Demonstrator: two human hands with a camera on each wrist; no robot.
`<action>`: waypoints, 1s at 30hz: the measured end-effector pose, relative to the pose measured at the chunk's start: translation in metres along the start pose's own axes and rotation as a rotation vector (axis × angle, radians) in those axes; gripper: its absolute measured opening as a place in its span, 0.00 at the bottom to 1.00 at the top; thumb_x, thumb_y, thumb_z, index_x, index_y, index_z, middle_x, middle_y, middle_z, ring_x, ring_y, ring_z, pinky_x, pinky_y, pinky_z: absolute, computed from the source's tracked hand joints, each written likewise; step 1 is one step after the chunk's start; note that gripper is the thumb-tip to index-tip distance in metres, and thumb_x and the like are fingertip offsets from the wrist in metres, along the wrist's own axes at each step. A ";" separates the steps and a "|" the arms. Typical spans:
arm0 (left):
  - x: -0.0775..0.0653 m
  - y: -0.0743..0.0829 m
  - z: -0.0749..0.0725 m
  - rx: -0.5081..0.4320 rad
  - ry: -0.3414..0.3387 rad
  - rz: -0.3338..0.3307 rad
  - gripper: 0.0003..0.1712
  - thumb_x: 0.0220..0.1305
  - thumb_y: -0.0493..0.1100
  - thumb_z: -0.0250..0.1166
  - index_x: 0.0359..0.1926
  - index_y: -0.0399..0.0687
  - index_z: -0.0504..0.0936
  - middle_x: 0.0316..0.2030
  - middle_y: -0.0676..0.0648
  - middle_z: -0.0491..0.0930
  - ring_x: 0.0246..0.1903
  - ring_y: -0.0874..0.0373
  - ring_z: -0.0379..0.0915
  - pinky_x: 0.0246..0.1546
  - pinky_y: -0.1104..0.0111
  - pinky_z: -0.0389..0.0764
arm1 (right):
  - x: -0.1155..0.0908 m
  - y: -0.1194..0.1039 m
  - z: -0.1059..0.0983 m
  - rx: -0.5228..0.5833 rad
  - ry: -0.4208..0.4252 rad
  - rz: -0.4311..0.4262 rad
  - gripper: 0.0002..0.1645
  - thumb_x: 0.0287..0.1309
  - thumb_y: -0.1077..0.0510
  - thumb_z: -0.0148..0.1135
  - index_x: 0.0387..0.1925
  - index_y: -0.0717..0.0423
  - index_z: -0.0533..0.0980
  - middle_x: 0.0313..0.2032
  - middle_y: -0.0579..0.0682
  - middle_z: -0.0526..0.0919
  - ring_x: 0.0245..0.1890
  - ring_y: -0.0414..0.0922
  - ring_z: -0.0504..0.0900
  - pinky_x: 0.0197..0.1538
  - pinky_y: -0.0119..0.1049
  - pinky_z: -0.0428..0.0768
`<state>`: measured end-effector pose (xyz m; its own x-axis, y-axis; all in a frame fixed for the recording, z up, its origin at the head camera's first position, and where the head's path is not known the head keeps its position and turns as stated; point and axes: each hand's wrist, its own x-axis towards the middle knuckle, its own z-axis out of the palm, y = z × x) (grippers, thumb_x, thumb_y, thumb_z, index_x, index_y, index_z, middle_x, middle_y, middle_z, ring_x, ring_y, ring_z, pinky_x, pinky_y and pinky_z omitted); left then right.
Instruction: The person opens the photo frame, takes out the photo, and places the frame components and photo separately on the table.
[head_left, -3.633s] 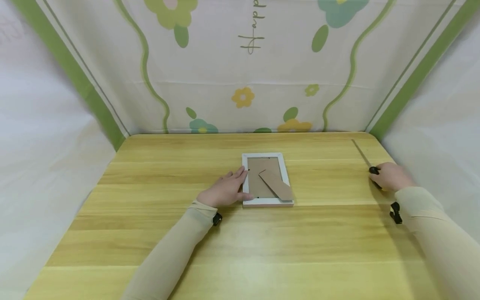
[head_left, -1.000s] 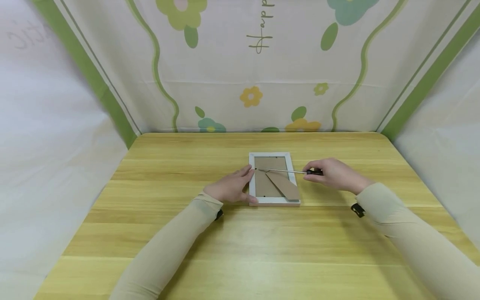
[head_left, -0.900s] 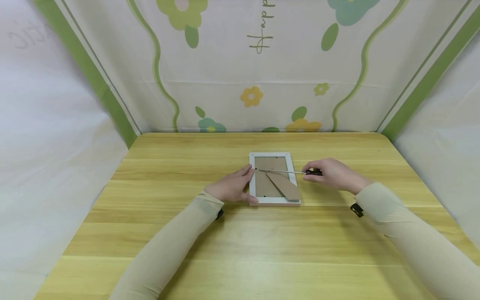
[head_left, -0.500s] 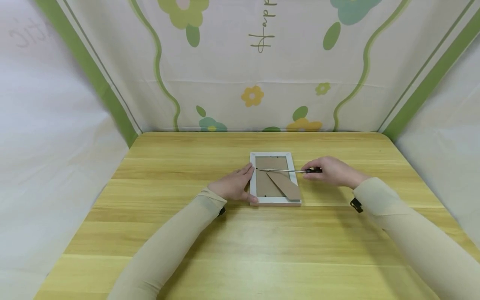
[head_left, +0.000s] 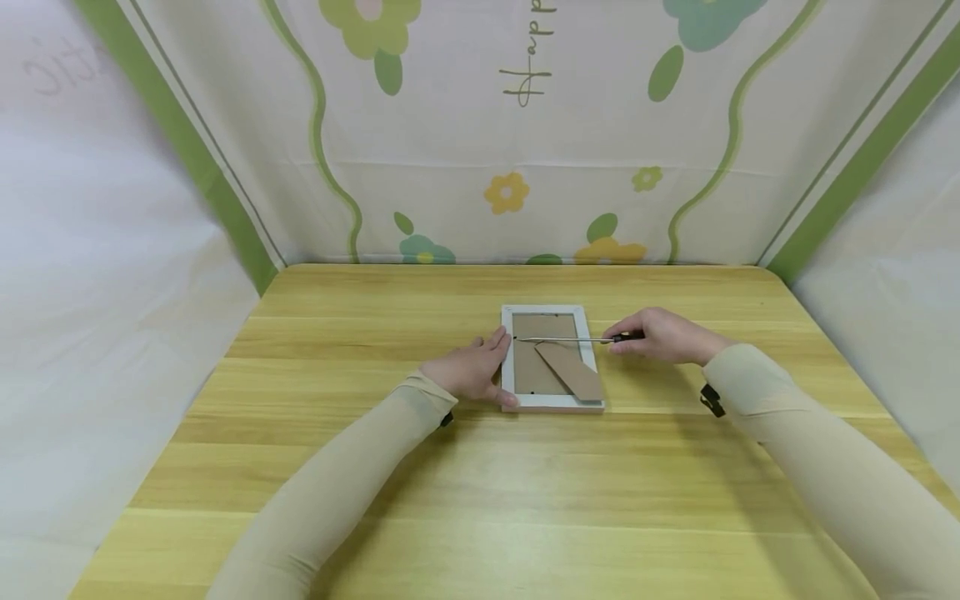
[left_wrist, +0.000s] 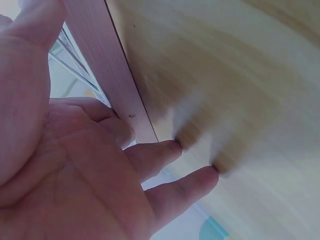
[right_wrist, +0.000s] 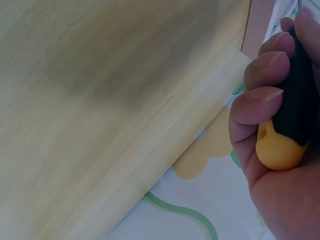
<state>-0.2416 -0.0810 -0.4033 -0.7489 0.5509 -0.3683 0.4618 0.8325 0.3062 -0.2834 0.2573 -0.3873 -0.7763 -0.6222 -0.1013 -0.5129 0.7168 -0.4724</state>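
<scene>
While the left grip (head_left: 468, 372) rests straight-fingered against the face-down photo frame (head_left: 551, 402), far-centre on the bench (head_left: 420, 517), the right grip (head_left: 663, 336) clasps a screwdriver (head_left: 585, 340), tip near the left tab (head_left: 515, 337). Likely step: prying; next move probably calls for gentle levering.

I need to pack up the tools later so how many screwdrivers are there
1: the screwdriver in the right hand, its shaft over the back of the picture frame. Any under the sleeves would be hidden.

We see the head view evenly bright, a pale sheen on the yellow wood-grain tabletop (head_left: 540, 475) and soft shadows beside beige fabric sleeves (head_left: 330, 492); the wrist views look dimmer and hazier.
</scene>
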 end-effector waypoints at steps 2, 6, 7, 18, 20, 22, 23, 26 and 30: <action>0.000 0.000 0.000 0.006 -0.006 0.001 0.67 0.57 0.70 0.63 0.78 0.41 0.34 0.77 0.44 0.28 0.73 0.34 0.42 0.71 0.56 0.54 | 0.002 0.003 0.001 -0.004 0.006 -0.010 0.18 0.66 0.50 0.64 0.54 0.51 0.83 0.50 0.52 0.85 0.48 0.47 0.82 0.52 0.49 0.79; 0.000 0.001 0.000 0.002 -0.013 0.011 0.67 0.57 0.70 0.63 0.78 0.40 0.34 0.77 0.43 0.28 0.73 0.34 0.41 0.72 0.57 0.52 | 0.005 0.006 0.002 0.004 0.011 -0.009 0.19 0.65 0.50 0.65 0.54 0.52 0.83 0.51 0.53 0.84 0.55 0.54 0.80 0.57 0.54 0.76; 0.000 0.000 0.000 0.000 -0.013 0.014 0.67 0.57 0.70 0.63 0.78 0.40 0.34 0.77 0.43 0.28 0.73 0.34 0.41 0.72 0.56 0.52 | 0.006 0.007 0.002 0.009 0.010 -0.008 0.19 0.65 0.50 0.65 0.54 0.52 0.83 0.52 0.54 0.84 0.55 0.54 0.80 0.57 0.55 0.76; 0.002 -0.003 -0.002 -0.014 -0.013 0.019 0.68 0.56 0.70 0.64 0.78 0.41 0.34 0.77 0.44 0.28 0.72 0.33 0.42 0.71 0.55 0.53 | 0.013 0.010 -0.004 0.014 -0.006 -0.018 0.17 0.65 0.53 0.66 0.52 0.54 0.84 0.50 0.54 0.85 0.54 0.55 0.81 0.56 0.55 0.77; 0.002 -0.003 -0.002 -0.012 -0.013 0.016 0.69 0.55 0.71 0.64 0.78 0.41 0.34 0.77 0.44 0.28 0.73 0.34 0.42 0.71 0.55 0.54 | 0.015 0.010 -0.005 0.012 -0.016 -0.019 0.17 0.65 0.53 0.66 0.52 0.55 0.84 0.50 0.54 0.85 0.53 0.55 0.81 0.56 0.55 0.77; 0.003 -0.003 -0.002 -0.011 -0.012 0.013 0.69 0.55 0.71 0.65 0.78 0.41 0.34 0.77 0.44 0.29 0.73 0.34 0.42 0.71 0.55 0.54 | 0.016 0.008 -0.006 0.004 -0.016 -0.023 0.17 0.64 0.54 0.66 0.51 0.55 0.84 0.49 0.54 0.85 0.53 0.54 0.81 0.55 0.54 0.77; 0.003 -0.003 -0.002 -0.010 -0.010 0.012 0.69 0.55 0.71 0.65 0.78 0.41 0.35 0.77 0.44 0.29 0.73 0.34 0.42 0.71 0.55 0.55 | 0.016 0.007 -0.007 0.000 -0.015 -0.026 0.16 0.64 0.54 0.66 0.51 0.55 0.84 0.49 0.54 0.85 0.52 0.54 0.82 0.55 0.54 0.78; 0.002 -0.002 -0.003 -0.009 -0.006 0.013 0.68 0.55 0.71 0.65 0.78 0.41 0.35 0.78 0.44 0.29 0.73 0.35 0.43 0.71 0.56 0.55 | 0.017 0.004 -0.010 -0.014 -0.009 -0.026 0.16 0.64 0.53 0.66 0.50 0.55 0.84 0.48 0.53 0.86 0.52 0.54 0.82 0.55 0.54 0.78; 0.001 -0.001 -0.004 -0.004 -0.008 0.011 0.68 0.55 0.71 0.65 0.78 0.41 0.35 0.78 0.44 0.30 0.73 0.36 0.43 0.71 0.56 0.55 | 0.017 0.001 -0.014 -0.040 -0.013 -0.018 0.17 0.64 0.51 0.66 0.51 0.54 0.84 0.49 0.53 0.86 0.52 0.54 0.82 0.55 0.55 0.77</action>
<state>-0.2445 -0.0814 -0.4001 -0.7396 0.5609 -0.3721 0.4684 0.8259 0.3139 -0.3019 0.2520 -0.3776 -0.7621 -0.6391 -0.1040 -0.5414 0.7170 -0.4391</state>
